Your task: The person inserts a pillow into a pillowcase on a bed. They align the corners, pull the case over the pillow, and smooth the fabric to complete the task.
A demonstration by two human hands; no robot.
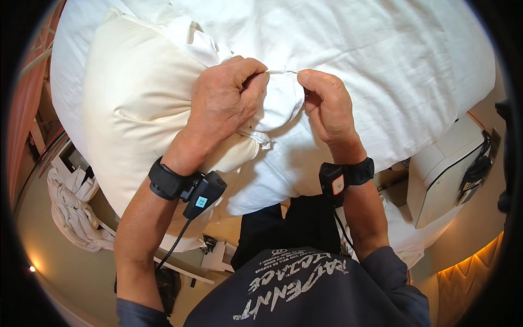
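Note:
Between my two hands a short length of white cloth edge is stretched, part of a white fabric cover (282, 100) with a curved, hanging flap. My left hand (229, 92) pinches it between thumb and fingers, above a cream pillow-like cushion (135, 81). My right hand (329, 100) pinches the other end of the edge with thumb and forefinger. White fabric ties (261, 139) lie at the cushion's lower right corner, below my left hand. Under everything spreads white bedding (388, 73). Both wrists wear black straps with small devices.
Crumpled white cloth (71, 208) lies on the floor at the left, near a pink curtain (30, 110). A pale box-shaped piece of furniture (445, 163) stands beside the bed at the right, with a dark object on it.

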